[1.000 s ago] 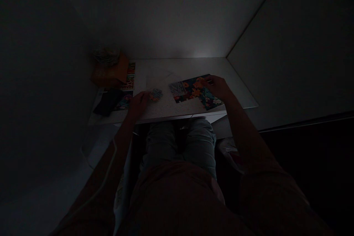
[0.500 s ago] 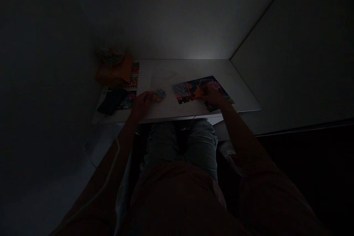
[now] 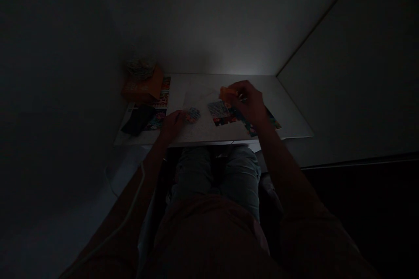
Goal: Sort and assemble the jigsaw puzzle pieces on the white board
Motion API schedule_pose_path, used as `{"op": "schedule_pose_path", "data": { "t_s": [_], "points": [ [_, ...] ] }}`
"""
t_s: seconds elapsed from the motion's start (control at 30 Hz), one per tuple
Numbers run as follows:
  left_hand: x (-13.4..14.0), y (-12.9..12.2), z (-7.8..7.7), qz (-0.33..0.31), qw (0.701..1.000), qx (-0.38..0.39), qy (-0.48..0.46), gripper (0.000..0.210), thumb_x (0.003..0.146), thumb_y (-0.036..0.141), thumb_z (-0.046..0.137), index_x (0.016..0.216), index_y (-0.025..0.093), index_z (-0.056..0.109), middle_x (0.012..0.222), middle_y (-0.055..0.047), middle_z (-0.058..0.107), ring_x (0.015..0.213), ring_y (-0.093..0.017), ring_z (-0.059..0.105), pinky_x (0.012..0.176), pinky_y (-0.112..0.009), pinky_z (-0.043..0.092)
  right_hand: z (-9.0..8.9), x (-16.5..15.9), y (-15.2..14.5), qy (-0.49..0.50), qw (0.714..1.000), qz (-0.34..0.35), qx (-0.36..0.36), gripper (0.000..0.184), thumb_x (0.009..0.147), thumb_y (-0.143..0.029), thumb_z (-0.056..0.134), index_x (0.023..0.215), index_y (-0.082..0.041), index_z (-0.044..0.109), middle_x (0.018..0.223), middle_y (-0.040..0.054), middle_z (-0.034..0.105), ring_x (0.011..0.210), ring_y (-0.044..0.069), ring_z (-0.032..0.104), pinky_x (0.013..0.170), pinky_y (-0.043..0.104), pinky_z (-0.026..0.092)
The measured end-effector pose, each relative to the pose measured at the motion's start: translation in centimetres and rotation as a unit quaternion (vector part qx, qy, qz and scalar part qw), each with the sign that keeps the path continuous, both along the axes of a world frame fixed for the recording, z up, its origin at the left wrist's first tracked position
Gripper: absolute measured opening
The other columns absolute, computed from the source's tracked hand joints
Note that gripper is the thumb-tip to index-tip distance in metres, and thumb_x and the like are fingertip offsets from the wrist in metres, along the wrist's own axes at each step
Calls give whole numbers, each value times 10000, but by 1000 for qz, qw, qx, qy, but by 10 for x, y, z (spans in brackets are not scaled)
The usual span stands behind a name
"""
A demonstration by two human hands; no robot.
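The scene is very dim. My right hand (image 3: 248,100) is raised above the table, its fingers pinched on an orange jigsaw piece (image 3: 227,94). Below that hand lies a partly assembled, dark, colourful jigsaw puzzle (image 3: 273,120), partly hidden by it. A grey-blue patterned patch (image 3: 218,109) sits at the puzzle's left side, with a red strip of joined pieces (image 3: 225,121) along its near edge. My left hand (image 3: 173,125) rests low over the table, fingers closed at the edge of a small cluster of jigsaw pieces (image 3: 194,114).
An orange box (image 3: 142,89) stands at the table's back left, with a crumpled pale bundle (image 3: 140,69) on top. Printed picture sheets (image 3: 161,115) and a dark pouch-like item (image 3: 138,120) lie nearby. Behind the white table (image 3: 193,137) rises a wall.
My right hand has lifted off the puzzle, moving up and slightly left with the orange piece. My left hand stays by the small cluster. The whole view has shifted slightly.
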State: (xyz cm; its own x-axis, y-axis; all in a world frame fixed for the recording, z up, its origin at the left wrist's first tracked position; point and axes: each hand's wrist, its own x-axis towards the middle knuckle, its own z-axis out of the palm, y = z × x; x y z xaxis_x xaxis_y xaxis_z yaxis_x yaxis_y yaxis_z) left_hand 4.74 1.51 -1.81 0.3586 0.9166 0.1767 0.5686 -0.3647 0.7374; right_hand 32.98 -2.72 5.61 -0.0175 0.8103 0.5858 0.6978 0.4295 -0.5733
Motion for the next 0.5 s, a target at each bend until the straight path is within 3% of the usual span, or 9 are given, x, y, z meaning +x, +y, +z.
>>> {"op": "schedule_pose_path", "data": {
  "t_s": [0.1,0.2,0.37,0.5],
  "points": [
    [-1,1,-1,-7,1000,15,5,427,983,457,273,1128,218,596,1132,-93,626,1062,-239,564,934,-367,410,5,-27,17,-121,992,18,-12,261,884,-338,605,1140,-295,581,1041,19,644,970,246,585,905,456,436],
    [-3,1,-1,-13,1000,21,2,441,989,460,260,1127,213,598,1125,-97,625,1057,-242,567,931,-364,410,2,-28,24,-130,992,3,-1,226,896,-310,580,1122,-297,595,1054,19,639,970,248,583,940,469,415],
    [-3,2,-4,-8,999,30,-7,445,991,461,269,1123,204,607,1110,-103,625,1039,-247,569,927,-370,411,-13,13,-1,-57,997,-41,-17,200,920,-348,512,1087,-294,609,1052,45,631,897,225,601,866,420,471],
    [-2,4,-8,4,998,43,-41,437,994,424,278,1144,179,606,1101,-109,629,1016,-244,581,910,-374,428,-44,68,-43,-46,990,-110,-70,240,883,-449,547,1073,-325,625,1069,73,647,886,253,611,832,424,488]
  ]
}}
